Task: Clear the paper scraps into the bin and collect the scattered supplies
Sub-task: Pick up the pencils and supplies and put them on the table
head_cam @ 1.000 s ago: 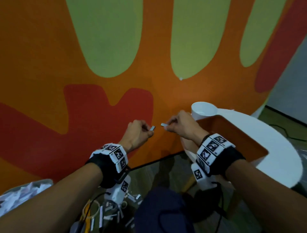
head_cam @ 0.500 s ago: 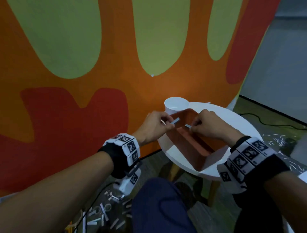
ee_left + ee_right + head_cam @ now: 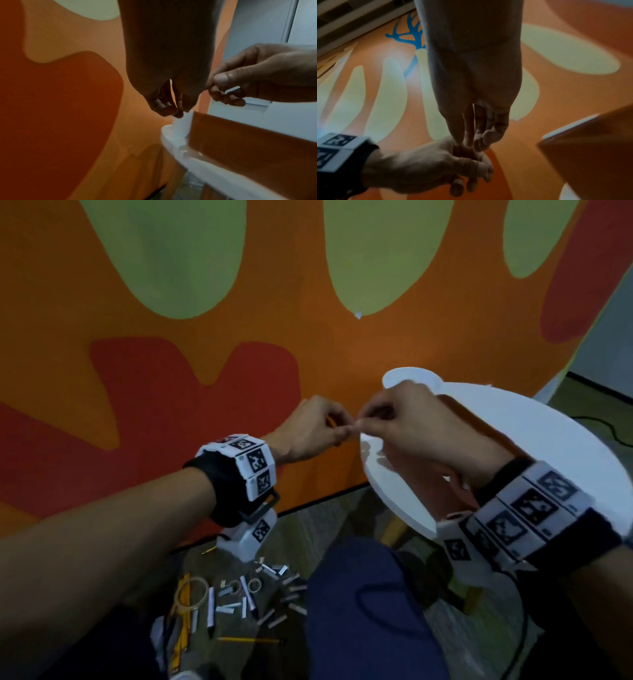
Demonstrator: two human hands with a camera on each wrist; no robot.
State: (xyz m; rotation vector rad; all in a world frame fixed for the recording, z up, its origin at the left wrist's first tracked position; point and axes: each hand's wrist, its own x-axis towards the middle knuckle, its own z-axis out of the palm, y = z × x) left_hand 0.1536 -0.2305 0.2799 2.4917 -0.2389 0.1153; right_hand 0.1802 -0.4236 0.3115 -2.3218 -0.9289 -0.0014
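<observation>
My left hand (image 3: 344, 431) and right hand (image 3: 363, 424) meet fingertip to fingertip in front of the wall, just left of the white round table (image 3: 531, 440). Both hands have curled fingers. The right hand (image 3: 231, 83) pinches thumb against forefinger on a small paper scrap that barely shows. A thin yellowish sliver shows inside the left hand (image 3: 453, 165), whose scrap is hidden by the fingers. Below, several paper scraps (image 3: 267, 594), a tape roll (image 3: 191, 594) and a pencil (image 3: 250, 639) lie on the floor.
A white cup (image 3: 407, 374) stands at the table's far edge beside an orange box (image 3: 248, 142). The orange, red and green wall (image 3: 205, 371) is close ahead. My blue-clad knee (image 3: 359, 611) fills the lower middle. A black cable (image 3: 609, 433) runs along the floor at right.
The hands, each pinching a small white scrap and a little apart before, have come together so the fingertips touch. The head view has swung down and left, showing the floor litter.
</observation>
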